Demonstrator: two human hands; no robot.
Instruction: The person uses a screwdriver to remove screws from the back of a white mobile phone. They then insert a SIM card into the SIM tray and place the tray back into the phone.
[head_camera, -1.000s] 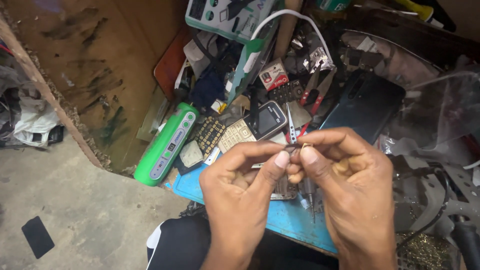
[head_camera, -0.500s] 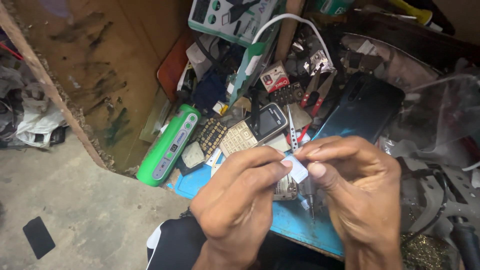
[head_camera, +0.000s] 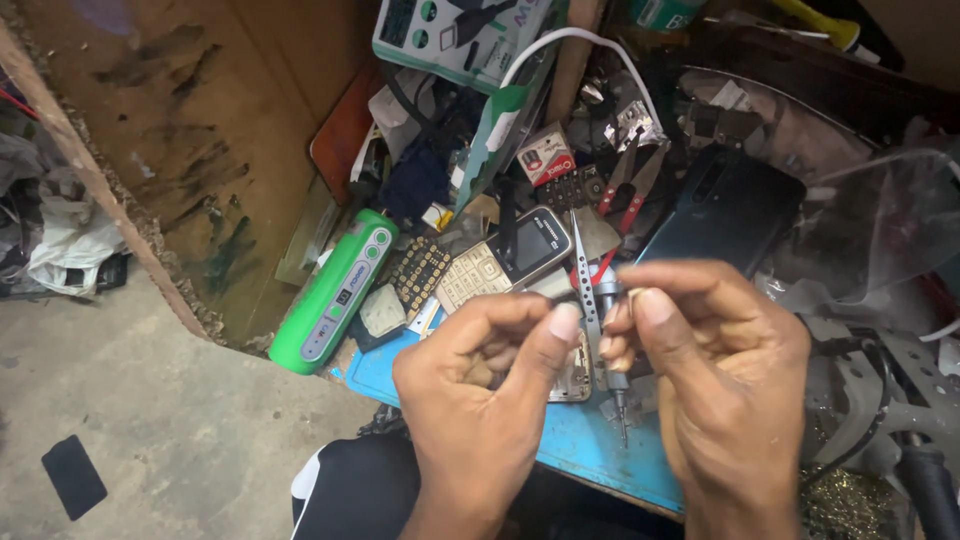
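Observation:
My left hand (head_camera: 485, 400) and my right hand (head_camera: 725, 370) meet over a blue work mat (head_camera: 560, 460). The right hand's curled fingers grip a grey screwdriver (head_camera: 620, 400), tip down, and slim silver tweezers (head_camera: 582, 270) that point up. My left hand's fingers are curled shut, and its thumb tip rests against the tweezers. Part of an opened phone body (head_camera: 575, 378) lies on the mat under the hands. A small keypad phone (head_camera: 535, 245) lies just behind the tweezers.
A green oblong device (head_camera: 335, 290) and loose keypads (head_camera: 470, 275) lie at the left. A dark smartphone (head_camera: 725, 210), red-handled cutters (head_camera: 630, 185) and a clear plastic bag (head_camera: 880, 220) are behind. A wooden panel (head_camera: 200, 150) borders the left, above a concrete floor.
The small white piece pinched between both hands is no longer visible. The hands have drawn slightly apart, and the tweezers and screwdriver now show between them.

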